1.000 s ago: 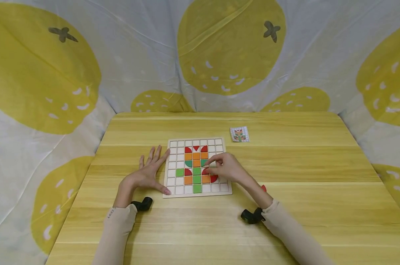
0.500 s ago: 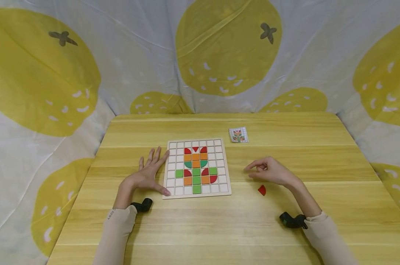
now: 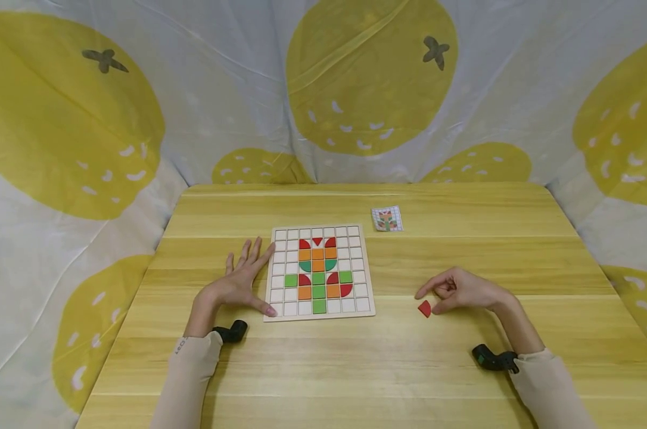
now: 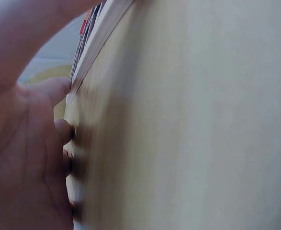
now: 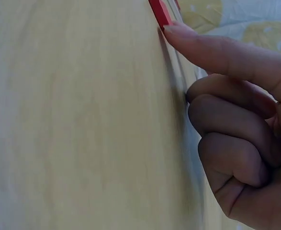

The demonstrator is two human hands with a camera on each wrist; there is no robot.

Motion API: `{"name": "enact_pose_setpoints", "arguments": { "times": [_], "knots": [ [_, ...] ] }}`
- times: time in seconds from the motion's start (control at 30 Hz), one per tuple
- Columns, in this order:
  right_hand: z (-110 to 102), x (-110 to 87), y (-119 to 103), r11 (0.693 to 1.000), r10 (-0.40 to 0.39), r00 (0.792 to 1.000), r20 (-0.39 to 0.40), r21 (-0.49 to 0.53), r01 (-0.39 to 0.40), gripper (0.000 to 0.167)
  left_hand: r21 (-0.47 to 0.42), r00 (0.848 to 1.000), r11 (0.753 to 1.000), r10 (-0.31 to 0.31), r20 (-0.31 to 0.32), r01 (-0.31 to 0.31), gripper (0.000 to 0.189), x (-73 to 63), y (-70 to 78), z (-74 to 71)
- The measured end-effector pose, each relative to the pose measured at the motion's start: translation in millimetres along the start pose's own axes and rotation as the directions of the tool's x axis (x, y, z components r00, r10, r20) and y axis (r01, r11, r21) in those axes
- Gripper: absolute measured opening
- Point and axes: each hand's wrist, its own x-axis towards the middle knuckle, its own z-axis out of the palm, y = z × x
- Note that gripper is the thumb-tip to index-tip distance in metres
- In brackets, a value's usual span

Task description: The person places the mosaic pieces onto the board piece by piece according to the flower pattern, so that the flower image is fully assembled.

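Observation:
A square wooden grid board (image 3: 363,256) holds a flower pattern of red, orange and green pieces. My left hand (image 3: 236,283) is spread at its left side, with thumb and index fingertip at the edge; in the left wrist view the index finger (image 4: 59,88) meets the board's rim. To the right, a loose red quarter-circle piece (image 3: 425,308) lies on the table. My right hand (image 3: 465,290) is over it, thumb and index finger parted around it. In the right wrist view the thumb (image 5: 178,31) touches the red piece (image 5: 160,12), and the other fingers are curled in.
A small printed pattern card (image 3: 387,218) lies behind the board on the wooden table (image 3: 490,238). A curtain with yellow fruit prints (image 3: 374,71) hangs beyond the table's back edge. Black wrist cameras (image 3: 495,357) are strapped at both sleeves.
My right hand has left the board and moved right to the loose red quarter-circle piece. A green square now shows at the board's right, where the hand was. The left hand stays put.

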Motion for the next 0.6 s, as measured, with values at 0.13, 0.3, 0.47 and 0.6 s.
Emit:
{"name": "enact_pose_setpoints", "arguments": {
  "times": [0.13, 0.3, 0.47, 0.6],
  "knots": [
    [4, 5.0, -6, 0.998, 0.058, 0.998, -0.034, -0.038, -0.059, 0.026, 0.006, 1.000, 1.000, -0.004, -0.001, 0.004, 0.149, 0.0, 0.0, -0.6],
    [14, 16.1, -17, 0.992, 0.090, 0.992, -0.091, -0.086, -0.098, 0.020, 0.004, 1.000, 1.000, -0.006, 0.000, 0.006, 0.149, 0.3, 0.0, -1.8],
    [23, 25.7, -25, 0.984, 0.103, 0.982, -0.158, -0.129, -0.124, 0.016, 0.000, 1.000, 1.000, -0.006, 0.000, 0.006, 0.148, 0.5, -0.2, -1.8],
    [32, 30.3, -29, 0.977, 0.111, 0.974, -0.197, -0.159, -0.143, 0.014, 0.013, 1.000, 1.000, -0.011, 0.005, 0.011, 0.148, 0.4, -0.4, -1.2]
  ]
}}
